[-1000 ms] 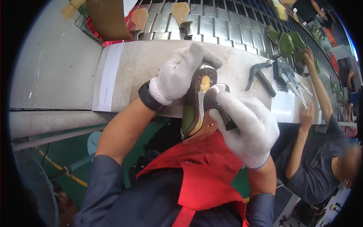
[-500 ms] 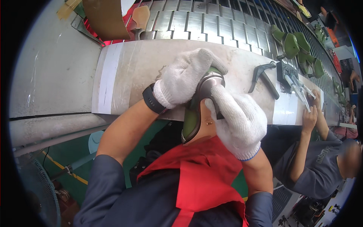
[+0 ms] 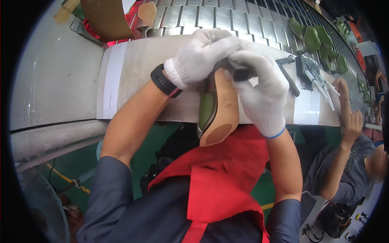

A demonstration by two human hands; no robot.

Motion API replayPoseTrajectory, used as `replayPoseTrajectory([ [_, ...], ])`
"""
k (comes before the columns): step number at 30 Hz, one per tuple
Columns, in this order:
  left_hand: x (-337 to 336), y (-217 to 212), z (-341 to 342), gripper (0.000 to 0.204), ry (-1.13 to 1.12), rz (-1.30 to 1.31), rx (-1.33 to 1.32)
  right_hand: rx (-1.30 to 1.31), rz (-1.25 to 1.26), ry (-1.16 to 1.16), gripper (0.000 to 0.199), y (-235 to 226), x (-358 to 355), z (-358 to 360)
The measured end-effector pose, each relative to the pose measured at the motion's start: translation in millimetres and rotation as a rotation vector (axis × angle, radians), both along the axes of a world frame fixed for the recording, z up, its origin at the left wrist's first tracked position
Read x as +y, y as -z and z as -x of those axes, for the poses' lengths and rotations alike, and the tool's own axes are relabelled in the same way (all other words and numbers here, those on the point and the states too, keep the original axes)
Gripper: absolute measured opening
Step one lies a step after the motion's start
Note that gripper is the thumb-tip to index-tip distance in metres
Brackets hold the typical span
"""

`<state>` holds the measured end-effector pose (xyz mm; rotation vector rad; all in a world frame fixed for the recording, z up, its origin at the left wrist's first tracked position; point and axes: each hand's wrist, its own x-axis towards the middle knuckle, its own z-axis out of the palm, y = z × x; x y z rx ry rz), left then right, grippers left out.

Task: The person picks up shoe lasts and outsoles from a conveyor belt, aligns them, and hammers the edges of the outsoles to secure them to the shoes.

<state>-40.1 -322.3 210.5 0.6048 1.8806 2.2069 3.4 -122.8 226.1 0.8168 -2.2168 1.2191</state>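
Observation:
Both my hands wear white knitted gloves and hold one green shoe [image 3: 207,108] over the front of the bench. Its tan sole [image 3: 227,101] faces up and to the right, with the toe pointing down toward my red apron. My left hand [image 3: 206,54] is closed around the heel end from the far left side. On the right, my right hand [image 3: 265,83] grips the dark heel [image 3: 240,74], the thumb and fingers around it. The gloves hide most of the shoe's back part.
A hammer [image 3: 288,79] and a dark box [image 3: 304,71] with several syringes [image 3: 322,87] lie on the bench [image 3: 152,60] at right. Beyond runs a metal slat conveyor [image 3: 210,18] bearing green shoes [image 3: 312,38]. Another person's hands [image 3: 350,121] are at far right.
Both hands have moved slightly away from me with the shoe. The shoe has turned, so more of its sole and its dark heel show. The other person's hands have drawn back from the syringes.

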Motion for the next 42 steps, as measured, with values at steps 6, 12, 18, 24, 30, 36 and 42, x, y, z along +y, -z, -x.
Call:
replayPoseTrajectory([
  [6,29.8,4.6,15.6,0.033,-0.091,0.176,0.036,-0.883,0.407,0.047,0.039,29.6,26.8,-29.4],
  [12,36.0,0.5,18.6,0.045,-0.180,0.428,0.082,-0.891,0.190,0.009,0.046,-5.0,28.6,-9.6],
  [18,38.6,3.5,18.1,0.050,-0.184,0.440,0.107,-0.685,0.036,0.026,0.042,6.8,18.9,5.5],
  [24,31.8,6.8,20.7,0.047,-0.252,0.653,0.508,-0.625,0.087,0.112,0.052,19.0,10.7,-13.9],
  [30,31.1,-5.9,15.3,0.046,-0.120,0.581,0.228,-0.679,0.135,0.192,0.060,25.2,3.7,-30.7],
  [36,35.4,1.9,11.8,0.042,-0.208,0.467,0.057,-0.935,0.097,0.049,0.056,12.6,20.9,-53.6],
  [42,38.7,6.5,9.6,0.043,-0.182,0.250,-0.025,-1.018,0.195,0.090,0.061,6.8,10.8,-69.0],
])
